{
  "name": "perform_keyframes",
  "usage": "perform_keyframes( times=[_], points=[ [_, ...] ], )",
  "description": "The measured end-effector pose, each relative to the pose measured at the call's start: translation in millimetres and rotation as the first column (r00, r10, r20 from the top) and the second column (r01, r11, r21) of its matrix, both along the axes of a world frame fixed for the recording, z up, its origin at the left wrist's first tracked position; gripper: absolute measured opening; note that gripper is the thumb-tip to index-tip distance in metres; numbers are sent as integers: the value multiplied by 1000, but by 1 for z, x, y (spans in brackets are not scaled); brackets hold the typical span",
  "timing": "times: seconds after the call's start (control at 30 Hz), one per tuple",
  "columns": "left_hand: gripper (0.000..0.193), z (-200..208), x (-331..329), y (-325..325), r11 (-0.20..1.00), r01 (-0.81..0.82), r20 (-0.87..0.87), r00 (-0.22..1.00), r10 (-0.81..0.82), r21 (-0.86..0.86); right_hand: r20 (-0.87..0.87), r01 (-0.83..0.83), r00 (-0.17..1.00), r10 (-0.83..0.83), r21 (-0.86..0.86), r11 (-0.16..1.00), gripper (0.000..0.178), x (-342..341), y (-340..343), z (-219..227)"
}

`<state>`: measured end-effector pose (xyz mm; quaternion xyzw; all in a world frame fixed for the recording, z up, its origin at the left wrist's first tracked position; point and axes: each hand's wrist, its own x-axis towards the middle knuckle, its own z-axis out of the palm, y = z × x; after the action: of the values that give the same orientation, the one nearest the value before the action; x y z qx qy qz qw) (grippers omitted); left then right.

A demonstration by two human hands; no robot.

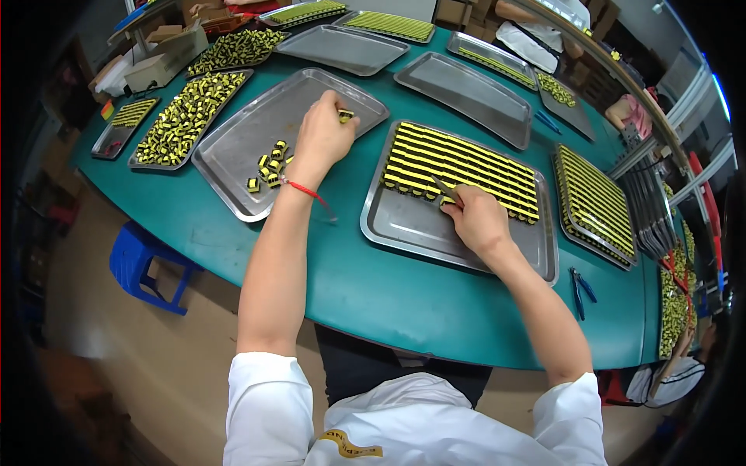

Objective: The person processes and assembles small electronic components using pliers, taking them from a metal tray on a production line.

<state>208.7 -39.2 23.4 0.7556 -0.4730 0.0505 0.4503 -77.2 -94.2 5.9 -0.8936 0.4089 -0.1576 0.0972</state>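
Note:
My left hand (pixel 325 132) is above the right part of a metal tray (pixel 233 167), its fingers closed on a small black-and-yellow component (pixel 345 116). Several loose components (pixel 272 165) of the same kind lie in that tray, next to my left wrist. My right hand (pixel 480 221) grips a dark pointed tool, which looks like tweezers (pixel 444 188). Its tip is at the near edge of tightly packed rows of components (pixel 462 167) in a second tray (pixel 404 225). The near part of this tray is bare metal. Another component (pixel 446 200) shows beside my right fingertips.
A tray heaped with loose components (pixel 186 116) stands at the left. To the right are a full tray of rows (pixel 594 202) and blue-handled cutters (pixel 581 291). Bare trays (pixel 466 93) lie farther back on the green table (pixel 373 318). A blue stool (pixel 148 260) stands left; other people work around.

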Motion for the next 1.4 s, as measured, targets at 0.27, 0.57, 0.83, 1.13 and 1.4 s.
perform_keyframes(
  times=[0.27,0.57,0.83,1.13,1.4],
  points=[
    [34,17,-32,-5,928,257,-700,609,-373,-271,-8,36,999,-36,4,999,23,11,-5,-1],
    [27,18,-77,0,785,377,-735,305,-606,-491,449,-294,893,39,515,805,30,-37,24,30],
    [31,4,-177,26,714,598,-319,640,-699,-364,625,-684,714,-316,719,-123,36,-89,53,30],
    [42,-6,-193,29,604,741,-110,601,-792,-293,612,-698,716,-336,619,-361,34,-101,48,30],
    [49,-8,-189,32,580,773,18,604,-797,-257,605,-699,715,-349,620,-357,31,-100,49,25]
  ],
)
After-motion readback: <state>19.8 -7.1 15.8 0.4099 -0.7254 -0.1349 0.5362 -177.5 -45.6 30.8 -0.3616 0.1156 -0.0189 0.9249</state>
